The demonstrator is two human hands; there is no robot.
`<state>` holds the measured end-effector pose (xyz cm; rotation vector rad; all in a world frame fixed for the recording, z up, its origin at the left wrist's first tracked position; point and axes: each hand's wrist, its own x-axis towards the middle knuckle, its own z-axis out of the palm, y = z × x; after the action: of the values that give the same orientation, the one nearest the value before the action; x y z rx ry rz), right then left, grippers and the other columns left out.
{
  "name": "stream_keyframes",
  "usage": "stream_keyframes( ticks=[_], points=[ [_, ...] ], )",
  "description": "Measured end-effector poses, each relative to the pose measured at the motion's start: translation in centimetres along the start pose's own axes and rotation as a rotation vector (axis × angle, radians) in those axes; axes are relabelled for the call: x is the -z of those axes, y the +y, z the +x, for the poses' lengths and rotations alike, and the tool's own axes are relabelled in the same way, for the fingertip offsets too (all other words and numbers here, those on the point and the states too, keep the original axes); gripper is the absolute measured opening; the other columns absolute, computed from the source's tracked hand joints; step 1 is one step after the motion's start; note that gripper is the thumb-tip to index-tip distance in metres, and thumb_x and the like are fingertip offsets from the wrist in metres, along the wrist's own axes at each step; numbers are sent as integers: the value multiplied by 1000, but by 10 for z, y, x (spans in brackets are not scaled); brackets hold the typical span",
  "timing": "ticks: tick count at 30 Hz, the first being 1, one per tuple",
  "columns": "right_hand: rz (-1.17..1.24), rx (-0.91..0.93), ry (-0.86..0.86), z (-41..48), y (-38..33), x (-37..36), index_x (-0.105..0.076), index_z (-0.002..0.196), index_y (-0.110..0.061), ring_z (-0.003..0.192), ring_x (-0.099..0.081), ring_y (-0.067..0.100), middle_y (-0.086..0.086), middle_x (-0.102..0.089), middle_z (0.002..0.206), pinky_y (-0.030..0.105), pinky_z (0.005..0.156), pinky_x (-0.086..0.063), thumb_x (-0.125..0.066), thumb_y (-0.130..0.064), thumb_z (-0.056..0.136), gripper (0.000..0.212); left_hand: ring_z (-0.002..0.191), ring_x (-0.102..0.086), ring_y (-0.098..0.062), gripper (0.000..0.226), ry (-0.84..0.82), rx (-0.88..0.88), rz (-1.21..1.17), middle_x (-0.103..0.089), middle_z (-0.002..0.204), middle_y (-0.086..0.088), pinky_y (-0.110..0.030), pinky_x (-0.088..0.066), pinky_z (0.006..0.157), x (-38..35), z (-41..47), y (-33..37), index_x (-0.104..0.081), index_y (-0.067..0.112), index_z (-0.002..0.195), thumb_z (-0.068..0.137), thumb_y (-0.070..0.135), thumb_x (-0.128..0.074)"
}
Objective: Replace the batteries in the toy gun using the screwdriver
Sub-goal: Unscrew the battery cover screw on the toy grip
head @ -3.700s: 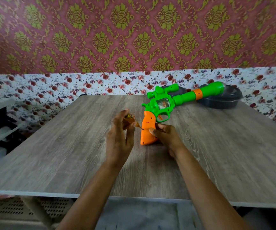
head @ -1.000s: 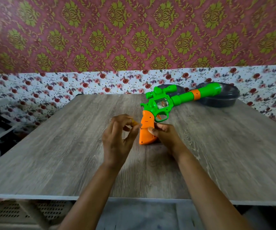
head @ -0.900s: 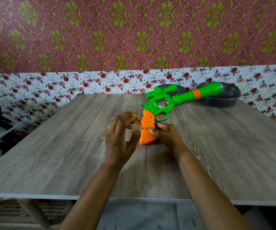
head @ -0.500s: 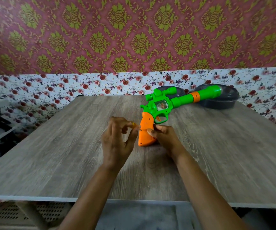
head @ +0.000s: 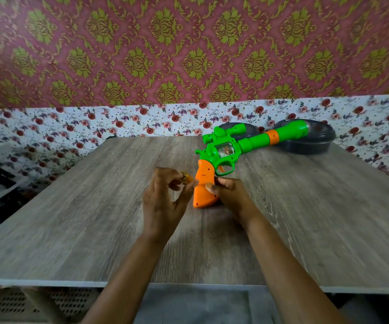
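Head view: a toy gun (head: pixel 226 153), green in the body with an orange handle, sits at the middle of a grey wood-grain bench (head: pixel 95 218). The butt of its handle is down on the bench surface and its barrel points away to the right. The far end of the barrel overlaps a dark round dish (head: pixel 305 147) at the back right of the bench; whether it rests on that dish cannot be told. A second dark round object (head: pixel 250 130) shows just behind the gun's green scope. The right grip (head: pixel 232 195) holds the orange handle from its right side, thumb pressed on the near face and fingers curled behind it. The left grip (head: pixel 163 202) is raised just left of the handle, fingers curled round a small screwdriver (head: pixel 187 177). Only the screwdriver's amber handle end shows between the fingertips. Its tip is hidden by the fingers, so contact with the handle cannot be confirmed. A patterned red-and-green wall (head: pixel 188 54) with a floral band below stands behind the bench.
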<state>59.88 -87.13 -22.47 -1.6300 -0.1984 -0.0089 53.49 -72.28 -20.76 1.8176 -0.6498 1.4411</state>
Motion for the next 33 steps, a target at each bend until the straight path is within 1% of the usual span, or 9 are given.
stream_keyframes(
  ticks=[5,8,11,15,18,20,25,29,33],
  points=[
    [-8,0,-6,-1,-1,1,-62,115,0,98,-58,18,18,-65,111,33,91,-47,-58,-3,86,29,90,-62,-13,15,-29,-39,-44,-60,117,-5,-22,-54,70,-2,-2,0,-43,12,104,94,21,-49],
    [-14,-1,-3,-1,-2,0,-61,116,1,98,-58,18,18,-64,113,33,92,-47,-58,-3,86,30,86,-62,-11,14,-21,-38,-16,-62,110,-4,-20,-53,68,-2,-2,-1,-43,12,104,93,18,-50],
    [-15,-8,-6,0,-1,1,-61,118,-1,99,-59,17,16,-65,113,33,91,-49,-58,-5,87,31,70,-57,-11,21,8,-5,8,-56,97,4,-20,-48,58,0,-1,-1,-44,14,97,85,13,-61],
    [4,-5,-5,-1,0,1,-60,118,0,92,-60,14,13,-65,110,19,78,-50,-57,-3,87,31,64,-48,-8,24,13,6,41,-47,90,1,-23,-43,53,0,-2,-4,-42,14,90,82,15,-64],
    [24,3,-6,0,1,0,-58,119,2,77,-57,3,9,-62,104,9,67,-49,-56,0,87,32,82,-56,-10,20,5,-32,35,-52,102,-4,-14,-46,69,-2,-1,-4,-43,13,93,84,14,-60],
    [35,1,-2,0,1,0,-58,119,3,76,-56,2,7,-61,103,8,66,-49,-56,1,87,32,90,-61,-9,17,-16,-32,2,-60,106,-2,-18,-49,72,-2,0,-1,-43,13,97,86,12,-56],
    [29,-9,-5,1,1,0,-59,118,0,96,-58,15,11,-64,109,21,82,-49,-57,-2,87,32,77,-59,-7,24,-12,4,3,-61,96,8,-11,-46,67,0,0,0,-44,13,100,83,12,-62],
    [22,-16,-13,2,2,0,-60,118,-1,98,-58,17,15,-65,111,29,87,-48,-58,-4,87,32,68,-55,-8,28,24,48,5,-55,92,5,-21,-46,57,2,-2,-1,-45,15,97,80,14,-67],
    [12,-23,-18,1,1,1,-60,118,-2,101,-59,19,15,-65,113,36,95,-47,-58,-5,87,32,84,-61,-6,23,28,4,4,-59,110,0,-20,-52,66,1,-1,0,-44,12,100,86,21,-61]
  ],
)
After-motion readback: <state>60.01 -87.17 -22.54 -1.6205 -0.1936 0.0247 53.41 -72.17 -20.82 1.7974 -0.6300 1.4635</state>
